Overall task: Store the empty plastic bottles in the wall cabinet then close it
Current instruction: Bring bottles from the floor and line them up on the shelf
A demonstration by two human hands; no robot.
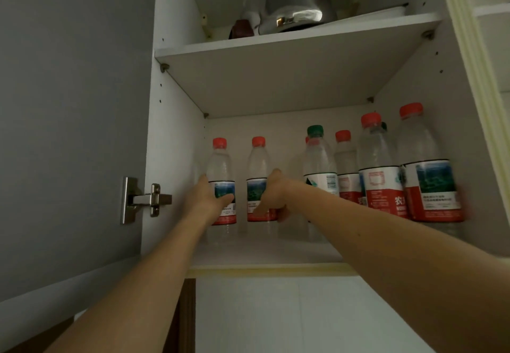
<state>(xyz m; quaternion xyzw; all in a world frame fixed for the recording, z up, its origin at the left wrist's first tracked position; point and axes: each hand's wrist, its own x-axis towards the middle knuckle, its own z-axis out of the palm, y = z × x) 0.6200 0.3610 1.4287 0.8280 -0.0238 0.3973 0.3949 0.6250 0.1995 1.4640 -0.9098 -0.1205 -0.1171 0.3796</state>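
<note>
Both my arms reach up into the open wall cabinet's lower compartment (265, 253). My left hand (208, 200) grips a clear red-capped bottle (220, 159) at its label, near the left wall. My right hand (273, 195) grips a second red-capped bottle (258, 159) just to the right of the first. Both bottles stand upright at the back of the shelf. Several more empty bottles stand to the right: a green-capped one (318, 156) and taller red-capped ones (378, 170) (426, 176).
The cabinet door (69, 131) hangs open on the left, its metal hinge (143, 199) beside my left forearm. On the upper shelf (289, 43) sits a shiny metal kettle (292, 2). A pale tiled wall (303, 316) lies below the cabinet.
</note>
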